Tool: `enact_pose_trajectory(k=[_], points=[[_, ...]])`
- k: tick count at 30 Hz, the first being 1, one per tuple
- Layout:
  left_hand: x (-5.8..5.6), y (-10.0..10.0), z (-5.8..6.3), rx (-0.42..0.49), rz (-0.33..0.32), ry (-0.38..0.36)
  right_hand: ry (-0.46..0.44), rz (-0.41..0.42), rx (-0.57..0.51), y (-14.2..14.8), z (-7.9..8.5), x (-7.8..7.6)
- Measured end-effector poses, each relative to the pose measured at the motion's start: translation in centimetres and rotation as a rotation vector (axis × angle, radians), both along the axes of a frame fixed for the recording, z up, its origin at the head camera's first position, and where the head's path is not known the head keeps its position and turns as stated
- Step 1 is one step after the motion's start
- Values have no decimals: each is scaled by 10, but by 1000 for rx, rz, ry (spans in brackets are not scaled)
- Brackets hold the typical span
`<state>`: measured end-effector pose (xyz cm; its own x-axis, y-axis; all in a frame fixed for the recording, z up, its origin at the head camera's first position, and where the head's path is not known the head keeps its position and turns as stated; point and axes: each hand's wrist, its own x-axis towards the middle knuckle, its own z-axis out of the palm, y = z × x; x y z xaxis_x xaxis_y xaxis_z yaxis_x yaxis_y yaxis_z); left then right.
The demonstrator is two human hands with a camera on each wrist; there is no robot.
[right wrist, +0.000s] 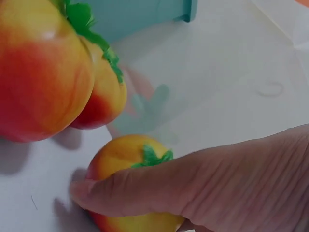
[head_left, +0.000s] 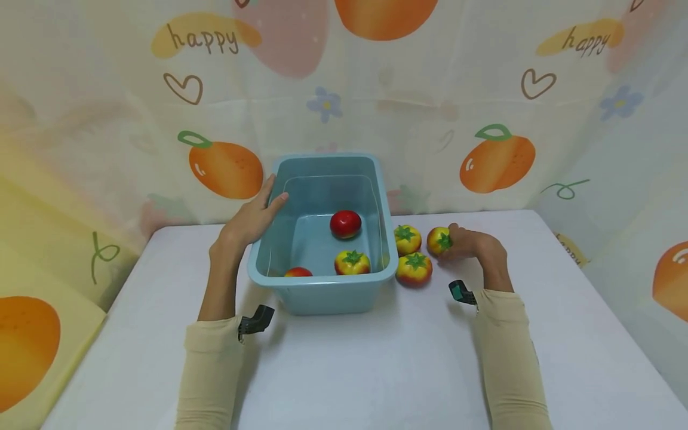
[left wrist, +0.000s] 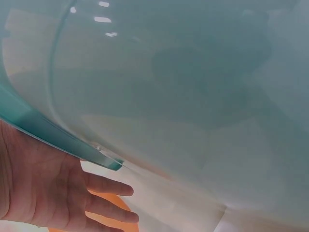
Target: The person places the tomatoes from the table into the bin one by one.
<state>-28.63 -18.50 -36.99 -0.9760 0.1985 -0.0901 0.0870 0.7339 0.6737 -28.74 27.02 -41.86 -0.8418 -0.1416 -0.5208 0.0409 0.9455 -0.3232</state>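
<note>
A light blue plastic bin (head_left: pixel 325 294) stands mid-table, with a red tomato (head_left: pixel 346 224) and a yellow-red tomato (head_left: pixel 352 263) inside. Part of another tomato (head_left: pixel 298 272) shows behind its near wall. My left hand (head_left: pixel 249 218) rests at the bin's left rim, thumb over the edge. In the left wrist view its straight fingers (left wrist: pixel 108 184) extend outside, below the rim. Right of the bin, my right hand (head_left: pixel 466 243) holds a yellow-red tomato (right wrist: pixel 128 157), thumb across its front; the other fingers are mostly hidden. Two similar tomatoes, one farther back (head_left: pixel 407 239) and one nearer (head_left: pixel 414 270), sit against the bin's right side.
The white tabletop (head_left: pixel 408 370) extends in front of the bin and to both sides. Close behind the table hangs a printed curtain (head_left: pixel 349 113) with oranges and hearts. Small black wrist devices, left (head_left: pixel 257 321) and right (head_left: pixel 463 292), project inward from the cuffs.
</note>
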Motion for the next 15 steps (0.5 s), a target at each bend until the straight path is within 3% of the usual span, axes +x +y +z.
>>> enact_pose_trajectory(k=[15], points=[[-1,0,0,-6,9,-7,-17,-21,16,3,6,1]])
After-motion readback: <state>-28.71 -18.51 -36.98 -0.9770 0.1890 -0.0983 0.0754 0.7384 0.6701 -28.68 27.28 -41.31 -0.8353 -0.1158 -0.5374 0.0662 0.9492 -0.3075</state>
